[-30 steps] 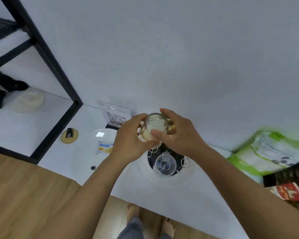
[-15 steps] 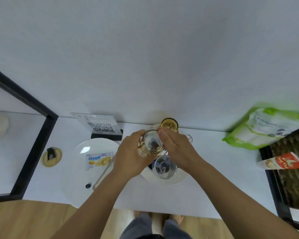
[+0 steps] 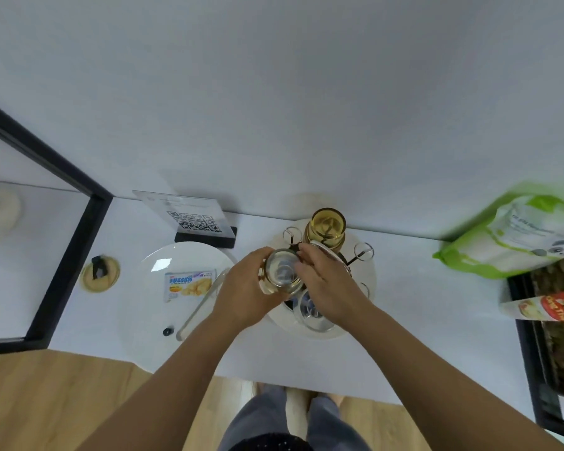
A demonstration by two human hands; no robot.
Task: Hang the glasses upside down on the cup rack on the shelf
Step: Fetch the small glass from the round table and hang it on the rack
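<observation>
Head view: a clear round glass (image 3: 282,271), base facing the camera and long axis near vertical, sits over the cup rack (image 3: 360,255) on the white shelf (image 3: 137,346); left hand (image 3: 245,289) and right hand (image 3: 328,281) both wrap fingers around it; an amber glass (image 3: 326,227) hangs at the far side; another clear glass (image 3: 310,312) nearer.

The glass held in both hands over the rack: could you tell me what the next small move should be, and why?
Probably lower the glass straight down onto a free prong of the cup rack. The left hand and right hand hold it bottom-up above the rack's middle. An amber glass and a clear glass already hang there, while looped prongs stand bare.
</observation>
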